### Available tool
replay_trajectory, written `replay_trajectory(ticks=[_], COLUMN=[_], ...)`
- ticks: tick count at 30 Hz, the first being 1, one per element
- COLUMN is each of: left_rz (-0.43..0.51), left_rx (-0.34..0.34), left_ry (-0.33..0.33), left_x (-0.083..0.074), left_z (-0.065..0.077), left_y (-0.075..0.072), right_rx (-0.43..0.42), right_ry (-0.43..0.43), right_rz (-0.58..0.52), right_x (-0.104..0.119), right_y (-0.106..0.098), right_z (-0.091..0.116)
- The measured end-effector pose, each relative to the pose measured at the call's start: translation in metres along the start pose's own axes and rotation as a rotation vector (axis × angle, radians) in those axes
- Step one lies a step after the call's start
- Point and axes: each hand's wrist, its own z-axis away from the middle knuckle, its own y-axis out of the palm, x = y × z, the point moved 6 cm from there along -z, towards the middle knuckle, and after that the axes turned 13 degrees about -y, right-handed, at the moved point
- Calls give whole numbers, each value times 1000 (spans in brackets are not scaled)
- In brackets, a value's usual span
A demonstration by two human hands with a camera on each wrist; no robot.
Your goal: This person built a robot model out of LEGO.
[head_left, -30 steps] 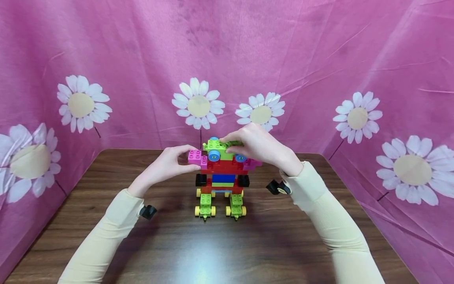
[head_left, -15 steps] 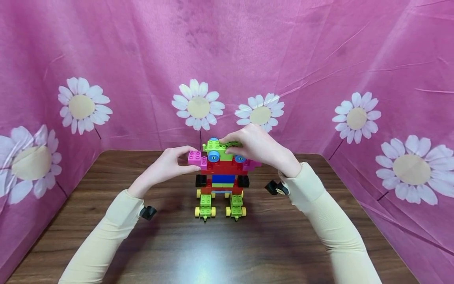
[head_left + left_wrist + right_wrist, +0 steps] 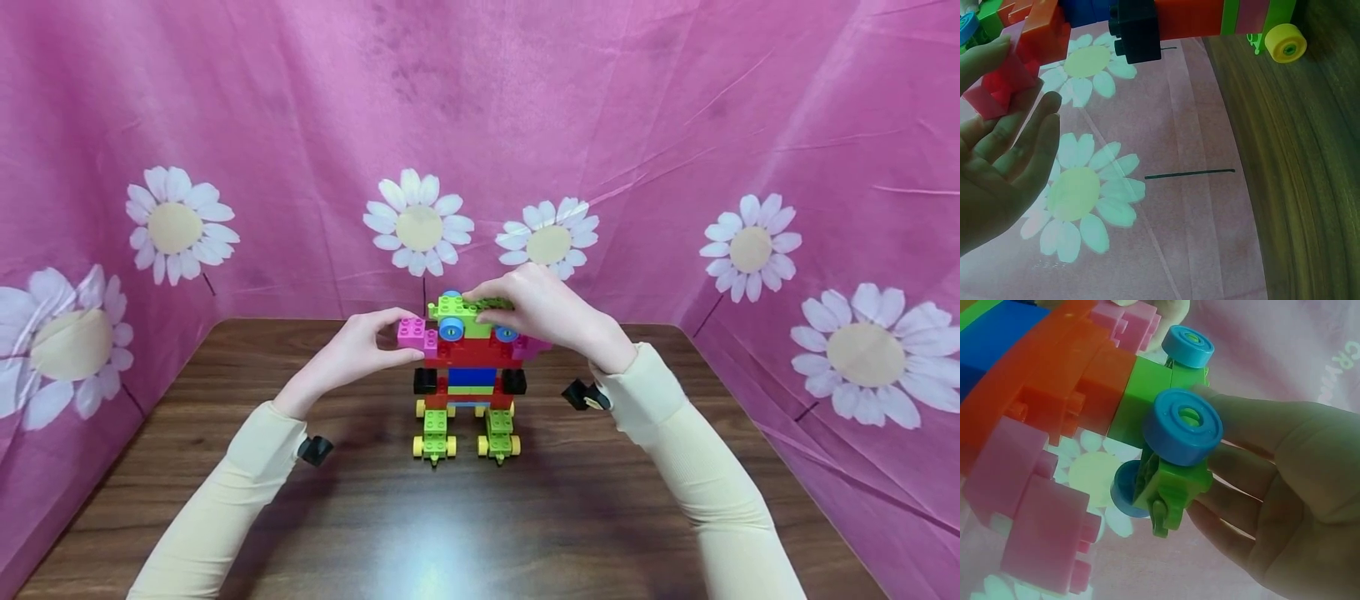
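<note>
A toy figure of building bricks (image 3: 465, 357) stands upright on the table, with red, blue and black bricks in its body. Its feet are two lime-green wheeled bases (image 3: 435, 423) with yellow wheels. My left hand (image 3: 356, 348) pinches the pink bricks (image 3: 411, 332) that stick out as the arm on the left, thumb on the near side. On top sits a lime-green wheeled base (image 3: 453, 306) with blue wheels (image 3: 1183, 427). My right hand (image 3: 551, 308) grips that base from the right, between thumb and fingers. The opposite pink arm (image 3: 1047, 531) is partly hidden behind the right hand in the head view.
The brown wood-grain table (image 3: 480, 517) reaches back to a pink cloth (image 3: 300, 125) printed with white daisies (image 3: 418, 225), which hangs behind and on both sides. A small black device (image 3: 315, 450) is strapped at each wrist.
</note>
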Motion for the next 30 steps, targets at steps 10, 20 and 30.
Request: replay_trajectory(ticks=[10, 20, 30], left_rz=[-5, -15, -5], left_rx=[-15, -31, -33], left_ry=[16, 6, 12], left_x=[0, 2, -1], left_z=[2, 4, 4], left_y=[-1, -2, 2], right_rx=[3, -18, -118], right_ry=[10, -25, -16], right_rz=[18, 31, 14], right_x=[3, 4, 2], right_y=[1, 5, -1], right_z=[1, 2, 11])
